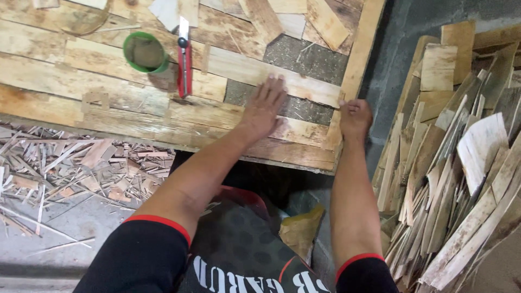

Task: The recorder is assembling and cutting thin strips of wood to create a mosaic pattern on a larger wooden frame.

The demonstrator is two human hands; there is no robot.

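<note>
Left hand (263, 108) flat, fingers spread, pinning slat (255, 70) to tabletop (108, 116). Right hand (355, 118) curled, gripping tabletop edge for bracing. Red knife (184, 62), green cup (145, 52) parked nearby.

Pale flat plank (260, 73) across frame

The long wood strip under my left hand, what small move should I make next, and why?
Probably slide the wood strip toward the right hand. The left hand lies flat on it with fingers spread, while the right hand is curled at the board edge, beside the strip's end.
</note>
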